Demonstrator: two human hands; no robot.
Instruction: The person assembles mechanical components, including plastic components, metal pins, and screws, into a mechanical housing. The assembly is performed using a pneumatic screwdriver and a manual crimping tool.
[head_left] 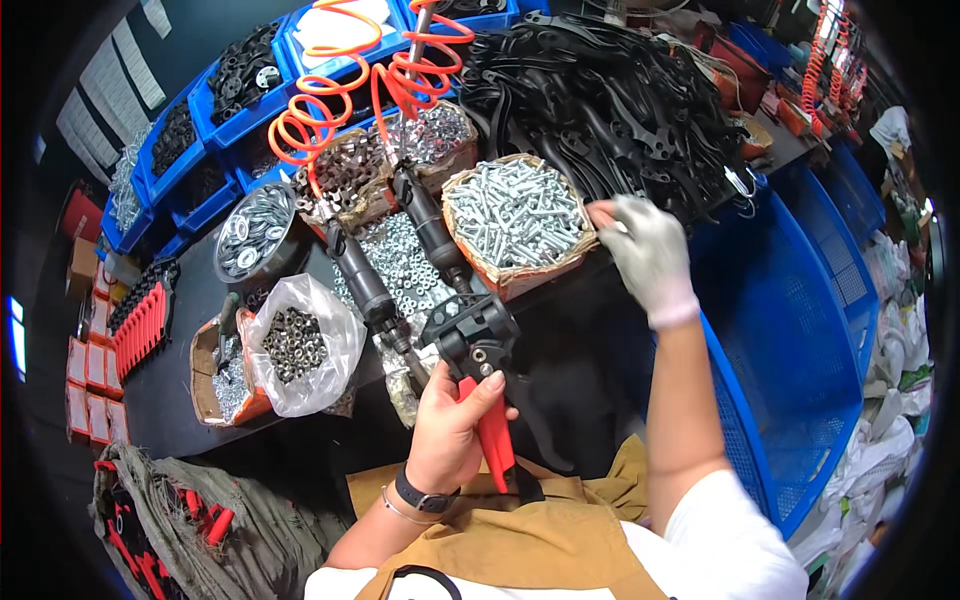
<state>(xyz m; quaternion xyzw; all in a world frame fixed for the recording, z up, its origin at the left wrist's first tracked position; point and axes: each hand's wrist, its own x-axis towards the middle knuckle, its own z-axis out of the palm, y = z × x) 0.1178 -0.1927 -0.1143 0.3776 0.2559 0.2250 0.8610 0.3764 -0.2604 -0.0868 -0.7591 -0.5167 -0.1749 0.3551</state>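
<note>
My bare left hand (450, 425) is closed round a hand tool (490, 430) with a black head and a red handle, in front of my chest. The tool's exact kind is unclear. My right hand (645, 250), in a pale glove with bare fingertips, is at the right rim of a box of silver bolts (520, 215). Its fingers are drawn together; what they hold, if anything, is too small to make out. Two black air screwdrivers (360, 275) (430, 225) hang on orange coiled hoses (320, 110), their lower ends close to the tool's head.
A heap of black metal parts (610, 110) lies behind my right hand. Loose nuts (395, 265), a bag of nuts (295, 345) and a tub of washers (255, 235) stand left. Blue bins (215, 130) line the back; large blue crates (790, 330) stand at right.
</note>
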